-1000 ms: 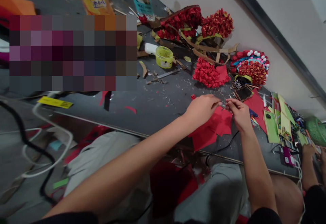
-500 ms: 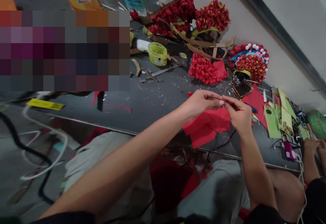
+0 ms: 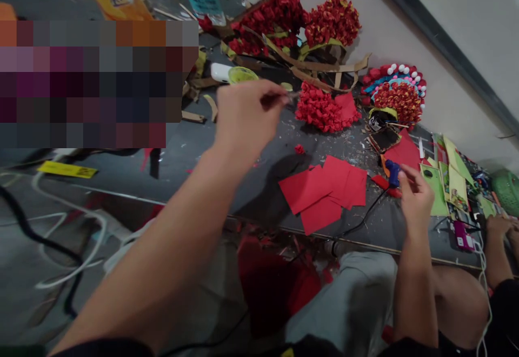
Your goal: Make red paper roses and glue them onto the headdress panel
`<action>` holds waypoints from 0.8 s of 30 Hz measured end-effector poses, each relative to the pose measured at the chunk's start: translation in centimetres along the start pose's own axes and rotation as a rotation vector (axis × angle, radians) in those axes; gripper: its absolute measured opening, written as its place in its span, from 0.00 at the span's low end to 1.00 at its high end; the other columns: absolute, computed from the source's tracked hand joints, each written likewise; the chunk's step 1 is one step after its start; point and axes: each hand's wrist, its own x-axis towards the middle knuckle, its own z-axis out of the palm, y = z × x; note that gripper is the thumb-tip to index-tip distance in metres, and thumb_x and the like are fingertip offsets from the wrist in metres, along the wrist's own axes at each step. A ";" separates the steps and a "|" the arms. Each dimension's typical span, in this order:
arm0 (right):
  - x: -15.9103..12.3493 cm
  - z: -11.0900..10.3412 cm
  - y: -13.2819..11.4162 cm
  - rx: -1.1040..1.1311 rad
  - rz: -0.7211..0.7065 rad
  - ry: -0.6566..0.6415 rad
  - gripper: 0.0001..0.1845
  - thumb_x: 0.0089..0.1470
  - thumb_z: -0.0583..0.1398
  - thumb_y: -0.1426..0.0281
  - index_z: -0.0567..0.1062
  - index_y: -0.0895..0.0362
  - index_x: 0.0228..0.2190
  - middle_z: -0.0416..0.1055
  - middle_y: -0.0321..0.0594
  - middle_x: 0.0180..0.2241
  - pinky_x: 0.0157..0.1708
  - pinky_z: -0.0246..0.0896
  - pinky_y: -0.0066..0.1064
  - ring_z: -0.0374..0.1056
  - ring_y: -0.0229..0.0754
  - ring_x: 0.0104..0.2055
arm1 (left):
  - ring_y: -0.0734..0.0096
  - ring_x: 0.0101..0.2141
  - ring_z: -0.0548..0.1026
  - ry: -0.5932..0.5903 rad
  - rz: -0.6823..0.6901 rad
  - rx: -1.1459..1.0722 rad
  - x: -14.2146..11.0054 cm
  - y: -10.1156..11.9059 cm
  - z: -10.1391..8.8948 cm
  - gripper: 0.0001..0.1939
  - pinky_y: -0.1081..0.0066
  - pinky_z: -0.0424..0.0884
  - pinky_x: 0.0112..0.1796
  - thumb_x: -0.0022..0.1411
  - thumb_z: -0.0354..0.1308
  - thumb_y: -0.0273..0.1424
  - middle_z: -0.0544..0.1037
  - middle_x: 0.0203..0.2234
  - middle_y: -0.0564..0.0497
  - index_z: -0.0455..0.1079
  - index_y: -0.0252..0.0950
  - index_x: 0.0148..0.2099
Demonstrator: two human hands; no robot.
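- Just right of the red paper squares, I see the blue tool at the fingertips of the right hand. Thumb and forefinger look pinched on its near side, with the other fingers curled.
- Beyond the squares and to their left hangs the left hand. Thumb and fingers press together at the tips; a thin blur shows there, too faint for me to tell whether it is something held.
- Directly beyond the squares sits the red petal cluster. From the left fingertips it lies to the right, just beside them in this view, though I cannot judge the height between. The left hand is the nearer one; the right hand, with the tool, is well apart.
- The tool's body looks foreshortened from my camera, so I cannot fix its long axis. A black cord seems to reach it from the near side of the squares.
- Between squares and cluster, toward the left, lies a small red flower.
- Compared with half a second ago, the hands are parted: their fingertips met above the squares then, partly covering them. Now the squares show whole, the left hand is farther left and higher in view, and the right hand is at the tool.
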 end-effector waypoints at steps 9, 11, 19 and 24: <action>0.1 2.0 -0.9 -0.046 -0.051 -0.131 0.16 0.53 0.58 0.57 0.77 0.57 0.35 0.77 0.44 0.35 0.40 0.66 0.38 0.72 0.44 0.36 | 0.57 0.51 0.69 0.000 -0.189 0.343 1.0 -1.1 -2.9 0.21 0.63 0.61 0.53 0.63 0.47 0.33 0.73 0.51 0.50 0.70 0.31 0.54; -0.7 4.0 -1.5 -0.125 -0.121 -0.396 0.17 0.53 0.58 0.59 0.76 0.57 0.40 0.76 0.45 0.41 0.46 0.64 0.40 0.71 0.46 0.43 | 0.56 0.55 0.65 -0.037 -0.129 0.435 0.6 -1.0 -2.1 0.20 0.60 0.58 0.57 0.62 0.46 0.29 0.69 0.55 0.50 0.70 0.33 0.53; -3.9 9.6 -0.7 -0.360 -0.215 -0.673 0.31 0.53 0.60 0.62 0.64 0.61 0.56 0.61 0.51 0.58 0.58 0.52 0.45 0.57 0.52 0.60 | 0.54 0.46 0.74 -0.429 0.107 0.549 -1.6 0.5 3.9 0.15 0.61 0.70 0.43 0.63 0.49 0.31 0.76 0.46 0.44 0.72 0.34 0.49; -4.1 9.6 -0.6 -0.320 -0.215 -0.621 0.26 0.53 0.60 0.63 0.68 0.58 0.53 0.66 0.49 0.55 0.56 0.54 0.44 0.61 0.49 0.57 | 0.52 0.45 0.74 -0.438 0.202 0.592 -2.3 0.3 6.2 0.15 0.61 0.70 0.42 0.64 0.52 0.34 0.76 0.44 0.40 0.72 0.30 0.46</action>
